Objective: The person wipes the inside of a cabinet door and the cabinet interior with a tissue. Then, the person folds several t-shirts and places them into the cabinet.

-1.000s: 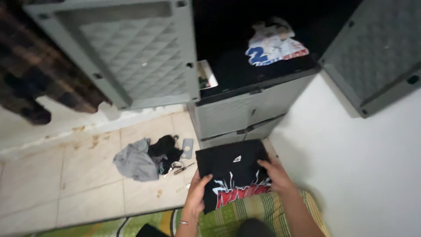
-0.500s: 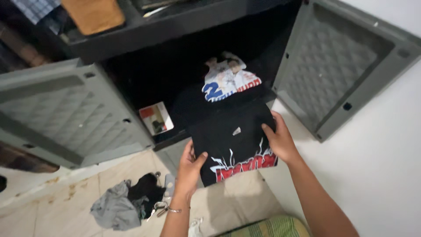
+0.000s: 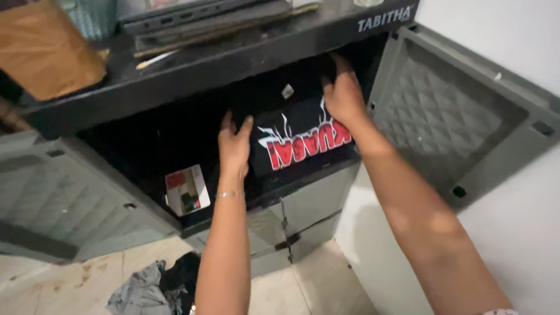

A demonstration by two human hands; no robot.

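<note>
A folded black T-shirt (image 3: 294, 131) with a red and white print lies inside the dark compartment of a grey plastic cabinet (image 3: 303, 204). My left hand (image 3: 234, 146) grips its left edge, thumb on top. At the shirt's far right corner, deep in the compartment, my right hand (image 3: 343, 93) presses on it. Whatever lies under the shirt is hidden.
The cabinet's two grey doors stand open, left door (image 3: 52, 198) and right door (image 3: 461, 116). A small red and white card (image 3: 186, 189) lies in the compartment at left. A laptop (image 3: 198, 14) and brown bag (image 3: 44, 49) sit on top. Clothes (image 3: 154, 289) lie on the tiled floor.
Both hands have lifted the black shirt from in front of the cabinet and pushed it into the compartment, over the white printed garment that was visible there.
</note>
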